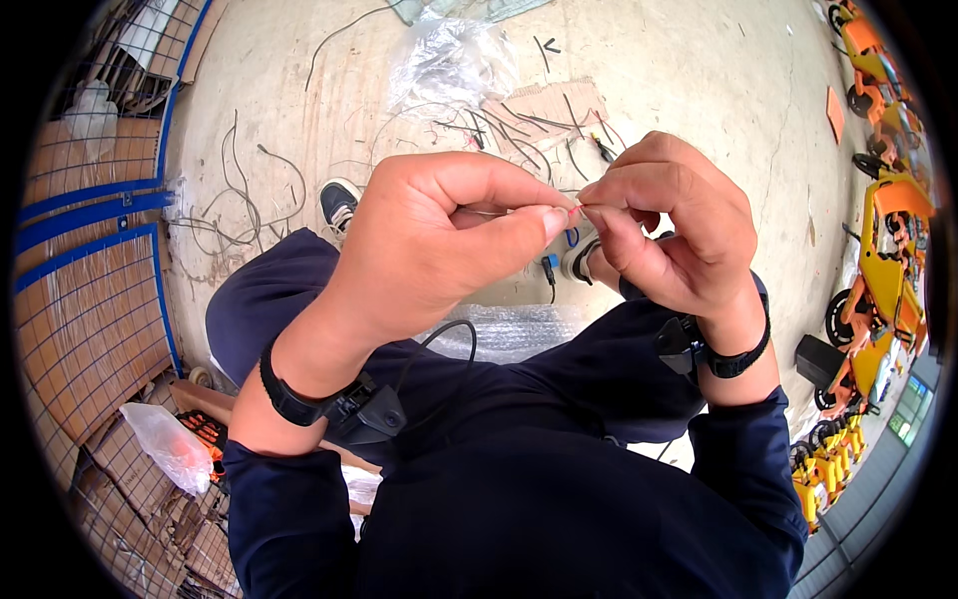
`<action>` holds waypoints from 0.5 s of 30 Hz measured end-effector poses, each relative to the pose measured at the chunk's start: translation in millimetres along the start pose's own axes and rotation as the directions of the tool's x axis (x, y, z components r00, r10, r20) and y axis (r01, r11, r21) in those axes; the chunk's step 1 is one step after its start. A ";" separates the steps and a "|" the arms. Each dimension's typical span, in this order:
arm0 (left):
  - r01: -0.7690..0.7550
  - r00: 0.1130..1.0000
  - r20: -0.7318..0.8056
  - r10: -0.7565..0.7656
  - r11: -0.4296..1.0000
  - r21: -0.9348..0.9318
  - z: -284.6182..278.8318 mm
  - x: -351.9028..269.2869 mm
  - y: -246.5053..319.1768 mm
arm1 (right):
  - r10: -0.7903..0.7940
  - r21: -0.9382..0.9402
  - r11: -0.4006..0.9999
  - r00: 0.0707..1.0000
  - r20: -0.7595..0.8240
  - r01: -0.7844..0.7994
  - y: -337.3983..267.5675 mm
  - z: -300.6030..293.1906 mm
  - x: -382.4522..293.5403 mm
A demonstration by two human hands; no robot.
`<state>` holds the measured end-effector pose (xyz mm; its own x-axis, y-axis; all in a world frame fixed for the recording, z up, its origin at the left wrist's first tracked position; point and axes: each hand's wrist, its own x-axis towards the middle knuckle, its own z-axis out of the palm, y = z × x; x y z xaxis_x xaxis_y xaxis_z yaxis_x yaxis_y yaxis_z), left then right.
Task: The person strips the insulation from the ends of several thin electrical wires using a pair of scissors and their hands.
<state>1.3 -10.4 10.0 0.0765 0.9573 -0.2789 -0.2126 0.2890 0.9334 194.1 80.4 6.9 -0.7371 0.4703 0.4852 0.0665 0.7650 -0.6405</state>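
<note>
Between the fingertips of both hands, close together, is a thin red wire (575,212); just a short bit of it shows. My left hand (434,239) pinches it between thumb and forefinger. From the other side my right hand (677,217) grips at the same spot with thumb and fingers. Below the fingertips a small blue loop (572,238) is visible, and a blue connector on a black cable (550,262) is lower down near my shoe. Beyond the hands, a black connector with a yellow part (601,147) lies by several cut black cable pieces (520,142).
A flattened cardboard piece (590,91) and a crumpled clear plastic bag (453,64) lie on the concrete floor. Loose dark cable (254,217) coils at left, beside a blue wire-mesh cage (161,135) holding cardboard. Yellow and orange wheeled vehicles (887,232) line the right side.
</note>
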 end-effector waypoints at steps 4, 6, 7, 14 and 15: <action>0.003 0.999 -0.046 0.001 0.997 0.072 3.2 -1.8 0.1 | 0.073 0.020 0.997 0.997 -0.029 -0.072 -3.3 0.8 2.0; -0.044 0.995 -0.090 0.052 0.995 0.084 4.7 -1.2 -4.4 | 0.101 0.014 0.995 0.987 -0.126 -0.100 -5.9 6.8 2.3; -0.086 0.989 -0.117 0.093 0.994 0.068 5.2 -0.3 -8.0 | 0.095 0.002 0.995 0.983 -0.154 -0.096 -5.9 8.2 1.7; -0.078 0.978 -0.180 0.102 0.988 0.134 0.8 3.3 -12.3 | -0.005 -0.060 0.998 0.989 -0.148 -0.004 1.5 20.6 -3.0; -0.078 0.977 -0.186 0.108 0.984 0.162 1.0 2.3 -12.2 | -0.009 -0.069 0.998 0.988 -0.156 -0.002 1.4 22.0 -2.6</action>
<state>5.0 -11.8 -1.7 -0.1298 0.9682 -0.2138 -0.0573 0.2080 0.9765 181.3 70.5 -8.4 -0.6236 0.5264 0.5779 0.1140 0.7926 -0.5989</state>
